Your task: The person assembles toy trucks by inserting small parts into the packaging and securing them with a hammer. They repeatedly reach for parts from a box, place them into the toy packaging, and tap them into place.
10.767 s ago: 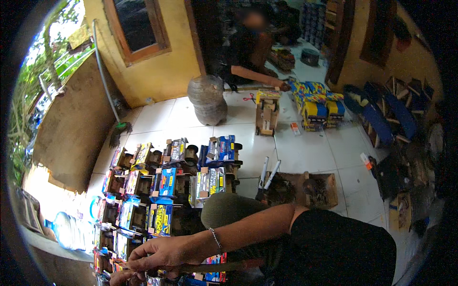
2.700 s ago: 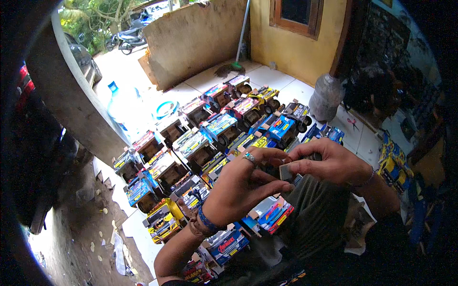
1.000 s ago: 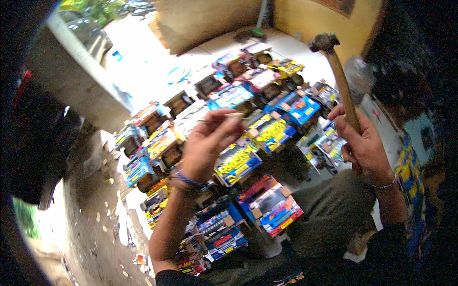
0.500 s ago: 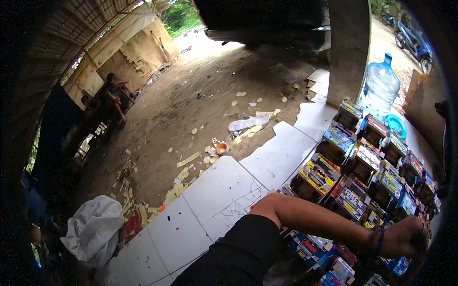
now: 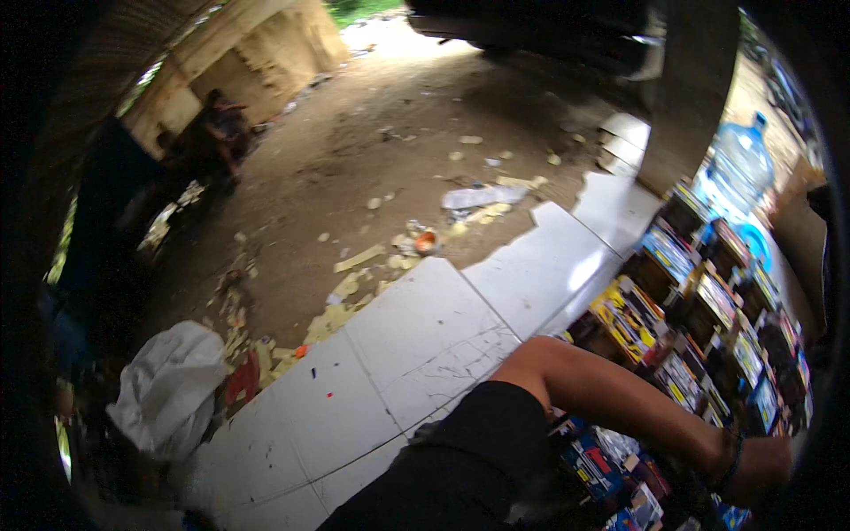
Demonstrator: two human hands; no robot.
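My left arm, in a black sleeve, bends at the elbow and reaches right across several rows of small boxes. My left hand [image 5: 763,469], with a dark band [image 5: 734,456] at the wrist, is at the dark right rim of the picture. Its fingers are hidden there, so whether it holds anything does not show. Colourful open-fronted toy-car boxes [image 5: 627,320] stand in slanting rows beyond the forearm, and more printed boxes [image 5: 595,465] lie below it. My right hand is out of view.
White floor tiles [image 5: 425,319] with a broken edge border a dirt floor strewn with yellowish scraps. An orange cup [image 5: 426,242], a white sack [image 5: 168,389], a large blue water bottle [image 5: 742,164] and a pillar [image 5: 691,97] stand around. People [image 5: 226,128] sit far left; a dark vehicle [image 5: 540,35] is behind.
The view has swung, so the floor and boxes sit farther right and the picture is blurred. My left hand has slid closer to the right rim, and its fingers have dropped from sight.
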